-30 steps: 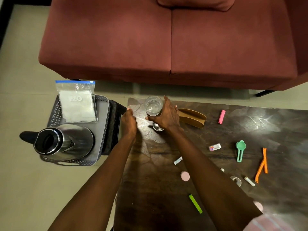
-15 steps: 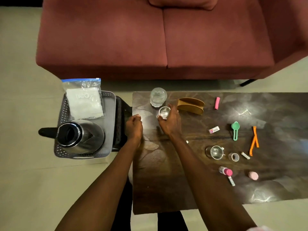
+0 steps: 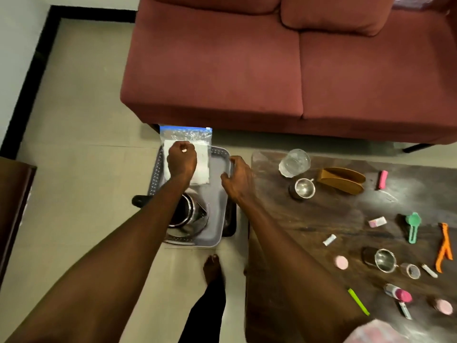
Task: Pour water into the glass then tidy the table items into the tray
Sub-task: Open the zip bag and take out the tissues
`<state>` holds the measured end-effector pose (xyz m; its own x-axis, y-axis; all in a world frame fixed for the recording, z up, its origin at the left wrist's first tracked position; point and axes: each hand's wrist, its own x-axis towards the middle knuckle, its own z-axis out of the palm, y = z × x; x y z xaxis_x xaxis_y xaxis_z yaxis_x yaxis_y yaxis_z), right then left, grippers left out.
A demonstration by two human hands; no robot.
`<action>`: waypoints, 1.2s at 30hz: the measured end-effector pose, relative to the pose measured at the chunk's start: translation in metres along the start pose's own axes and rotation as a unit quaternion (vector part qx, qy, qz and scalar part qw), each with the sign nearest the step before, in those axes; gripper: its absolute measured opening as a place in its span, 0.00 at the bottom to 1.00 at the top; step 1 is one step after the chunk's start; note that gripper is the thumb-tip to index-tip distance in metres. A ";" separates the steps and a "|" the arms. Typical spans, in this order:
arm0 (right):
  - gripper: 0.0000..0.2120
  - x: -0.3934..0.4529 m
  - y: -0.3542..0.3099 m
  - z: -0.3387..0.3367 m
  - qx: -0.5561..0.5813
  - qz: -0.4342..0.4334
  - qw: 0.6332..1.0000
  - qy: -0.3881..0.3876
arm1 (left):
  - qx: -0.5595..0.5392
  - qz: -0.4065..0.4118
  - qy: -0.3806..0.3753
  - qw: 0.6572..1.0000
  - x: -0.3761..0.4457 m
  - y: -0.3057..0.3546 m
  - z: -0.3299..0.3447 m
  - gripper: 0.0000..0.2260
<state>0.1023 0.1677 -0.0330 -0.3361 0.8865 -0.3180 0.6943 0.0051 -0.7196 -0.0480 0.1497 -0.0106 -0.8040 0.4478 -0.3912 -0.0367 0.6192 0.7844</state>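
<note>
- Grey plastic, perforated at the walls: that is the tray (image 3: 215, 154), sitting just left of the counter (image 3: 321, 219) with the steel jug (image 3: 190, 216) at its near end and a zip bag (image 3: 188, 137) lying over its far rim.
- Your left hand (image 3: 182, 159) is a fist over the bag, its grip closed on a small pale item (image 3: 184, 150); too small to name.
- Your right hand (image 3: 237, 177) has its fingers curled at the tray's right rim; whether they hold the rim or only touch it, I cannot tell.
- The glass (image 3: 294, 162) stands at the counter's far left corner, with a small steel cup (image 3: 304, 188) just nearer you and a brown holder (image 3: 342, 179) to its right.
- Everything left to tidy lies to the right of both hands, so I judge your right hand is the nearer one for the next pick.
- Open tray floor shows between the bag and the jug, toward the right rim; that looks like the drop zone.
- Loose pieces, among them a green scoop (image 3: 412, 226) and orange tongs (image 3: 444, 246), are spread well apart, so reaching among them looks easy.
</note>
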 end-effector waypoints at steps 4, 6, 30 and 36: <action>0.26 0.048 -0.032 0.034 -0.055 -0.021 0.996 -0.068 | 0.044 0.000 -0.009 0.999 0.054 -0.009 -0.029 0.13; 0.30 0.071 -0.043 0.047 -0.081 -0.011 0.993 -0.081 | 0.049 -0.019 -0.025 0.998 0.080 -0.016 -0.037 0.17; 0.09 0.090 -0.040 0.034 0.301 0.019 0.945 0.126 | -0.050 -0.008 0.055 0.997 0.073 0.000 -0.037 0.15; 0.04 0.051 -0.060 -0.041 0.375 -0.027 0.908 0.186 | -0.114 0.098 0.027 0.988 0.013 0.052 -0.040 0.10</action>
<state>0.0698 0.2320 0.0195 -0.0221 0.9900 -0.1393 0.0077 -0.1392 -0.9902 -0.0843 0.1623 0.0440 -0.8390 0.5062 -0.1997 -0.0046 0.3603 0.9328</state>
